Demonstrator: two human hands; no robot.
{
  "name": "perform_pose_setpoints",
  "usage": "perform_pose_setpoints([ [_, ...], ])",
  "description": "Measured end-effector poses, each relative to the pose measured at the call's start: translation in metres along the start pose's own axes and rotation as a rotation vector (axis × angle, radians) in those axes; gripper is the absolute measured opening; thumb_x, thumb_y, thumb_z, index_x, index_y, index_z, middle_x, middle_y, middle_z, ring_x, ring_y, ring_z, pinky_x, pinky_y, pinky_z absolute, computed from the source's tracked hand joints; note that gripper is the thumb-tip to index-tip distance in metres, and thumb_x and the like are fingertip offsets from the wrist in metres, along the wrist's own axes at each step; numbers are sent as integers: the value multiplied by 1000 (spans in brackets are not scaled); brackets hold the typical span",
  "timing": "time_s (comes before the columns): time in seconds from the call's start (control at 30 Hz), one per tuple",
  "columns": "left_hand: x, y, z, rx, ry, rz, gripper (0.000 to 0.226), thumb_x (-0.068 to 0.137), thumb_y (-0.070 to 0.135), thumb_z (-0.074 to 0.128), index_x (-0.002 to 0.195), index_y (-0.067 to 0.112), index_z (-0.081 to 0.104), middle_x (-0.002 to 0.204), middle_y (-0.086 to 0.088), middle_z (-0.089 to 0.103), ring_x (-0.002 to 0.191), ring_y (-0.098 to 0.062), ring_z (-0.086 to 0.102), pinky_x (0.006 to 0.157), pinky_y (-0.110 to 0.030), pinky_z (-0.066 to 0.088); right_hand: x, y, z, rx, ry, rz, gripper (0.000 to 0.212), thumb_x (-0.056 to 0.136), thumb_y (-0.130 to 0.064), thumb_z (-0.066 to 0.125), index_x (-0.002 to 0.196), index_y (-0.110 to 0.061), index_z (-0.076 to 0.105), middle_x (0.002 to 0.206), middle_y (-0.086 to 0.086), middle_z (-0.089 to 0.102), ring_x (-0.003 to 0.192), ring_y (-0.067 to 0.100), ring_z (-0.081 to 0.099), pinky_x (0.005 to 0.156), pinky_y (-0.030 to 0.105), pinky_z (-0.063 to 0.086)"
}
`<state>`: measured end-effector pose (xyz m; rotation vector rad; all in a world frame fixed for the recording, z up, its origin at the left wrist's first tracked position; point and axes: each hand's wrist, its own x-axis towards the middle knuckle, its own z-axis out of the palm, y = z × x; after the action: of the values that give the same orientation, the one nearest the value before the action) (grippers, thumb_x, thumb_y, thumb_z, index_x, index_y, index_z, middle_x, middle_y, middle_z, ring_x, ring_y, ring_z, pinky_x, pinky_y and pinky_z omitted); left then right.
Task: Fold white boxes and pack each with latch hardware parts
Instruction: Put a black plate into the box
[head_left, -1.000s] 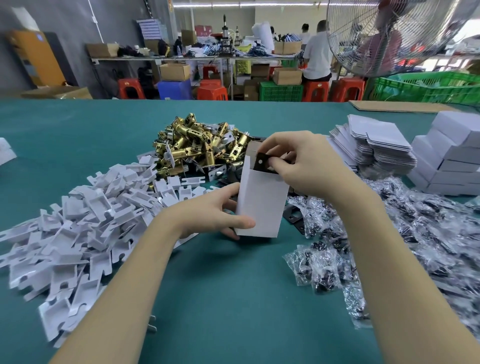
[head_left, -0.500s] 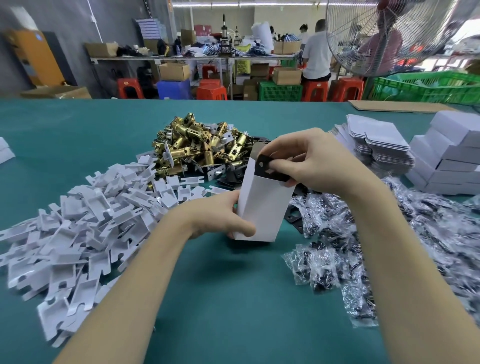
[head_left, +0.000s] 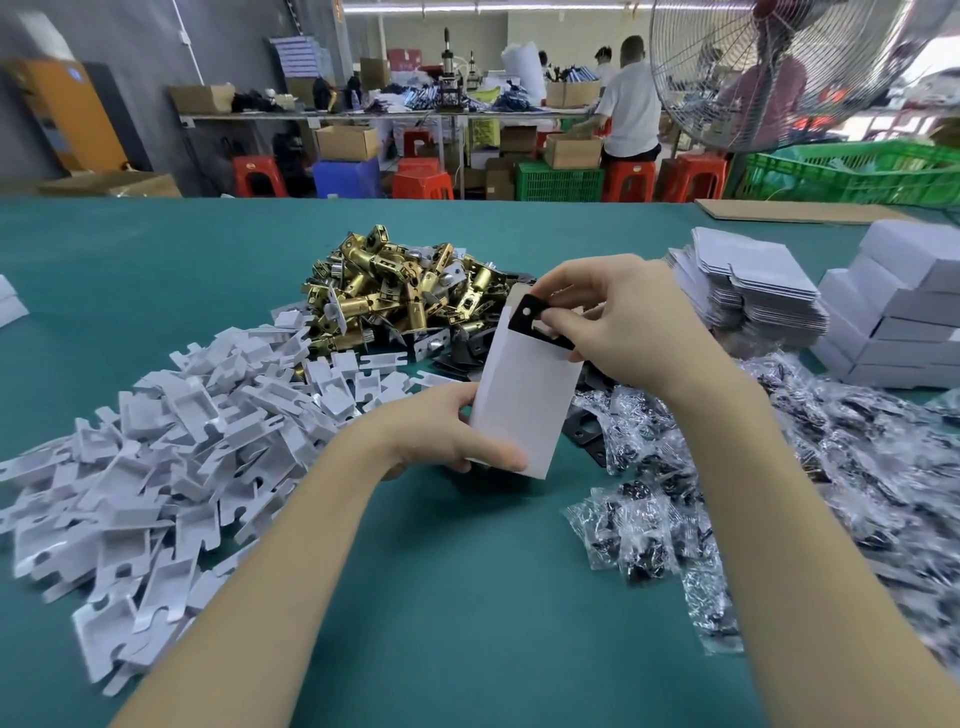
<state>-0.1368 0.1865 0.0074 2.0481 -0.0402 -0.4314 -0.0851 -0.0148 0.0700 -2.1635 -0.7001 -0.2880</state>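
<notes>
The step in hand looks like loading: the left hand (head_left: 447, 436) grips the lower end of one white box (head_left: 522, 395), held upright just above the counter (head_left: 467, 597), fingers curled round its near edge. The right hand (head_left: 618, 317) pinches one black plate (head_left: 535, 317) at the box's open top, the plate partly inside and tilted. Next, I judge, the plate must slide fully down, which calls for keeping the mouth open and the plate square to it.

Beyond the box lies one heap of brass latches (head_left: 395, 291), too many to count. Left of the box is one heap of white inserts (head_left: 171, 457); right of it, many bagged screws (head_left: 779, 467); farther right, one pile of flat boxes (head_left: 748, 291) and one stack of folded boxes (head_left: 904, 312), number unclear.
</notes>
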Motion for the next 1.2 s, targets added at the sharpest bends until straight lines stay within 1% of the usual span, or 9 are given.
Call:
perform_pose_setpoints([
  [0.07,-1,-1,-1,-27,-2,7,55,81,16,86,130,24,62,117,-1,73,92,-13,68,63,-17,51,-1,3,1,19,19,25,21,93,-5,68,103,-22,76,96,-1,79,75,3,71,70,27,63],
  [0.17,-1,-2,-3,-37,-21,29,59,81,13,86,133,26,62,117,0,73,89,-10,68,65,-18,52,-4,6,-2,85,29,73,20,93,-5,69,93,-25,72,90,-5,77,58,2,69,49,22,56],
  [0.23,-2,-3,-5,-32,-45,43,61,81,12,86,134,29,61,116,1,74,87,-6,69,67,-19,53,-4,7,-9,125,14,126,14,92,-11,72,95,-24,75,87,-5,78,52,12,70,53,29,60],
  [0.33,-4,-3,-6,-34,-62,61,59,81,9,86,130,32,63,112,2,75,85,-5,70,70,-20,55,-5,6,-19,193,-57,164,12,90,-13,75,97,-23,78,80,-4,78,69,25,75,62,38,64],
  [0.43,-4,-3,-6,-26,-74,73,55,81,8,86,126,31,64,113,0,75,96,-14,71,77,-26,59,-7,0,-23,248,-112,146,12,90,-10,74,97,-20,78,80,-2,79,82,19,75,58,25,60],
  [0.63,-6,-3,-5,19,-93,78,55,80,8,87,123,32,63,119,-1,73,112,-22,69,97,-42,58,-10,-14,-32,245,-270,129,10,91,-12,75,97,-19,77,81,2,79,74,8,73,55,22,58],
  [0.9,-6,-2,-6,38,-115,67,56,79,11,89,123,32,62,116,5,74,108,-12,70,93,-32,59,-8,-26,-29,-69,-322,66,7,93,-25,73,89,-31,74,81,-13,78,67,14,75,62,31,64],
  [1.07,-8,1,-7,57,-89,82,66,70,26,94,126,32,61,118,8,74,111,-11,70,99,-38,57,-7,-30,-25,-50,-234,11,9,96,-23,70,89,-29,70,79,-20,77,55,-6,65,52,10,47],
  [1.2,-9,4,-9,98,-89,85,62,70,29,93,124,34,63,113,13,75,108,-8,71,96,-37,59,-11,-33,-28,-26,-411,42,9,96,-26,70,95,-31,77,89,-16,78,75,9,75,64,27,63],
])
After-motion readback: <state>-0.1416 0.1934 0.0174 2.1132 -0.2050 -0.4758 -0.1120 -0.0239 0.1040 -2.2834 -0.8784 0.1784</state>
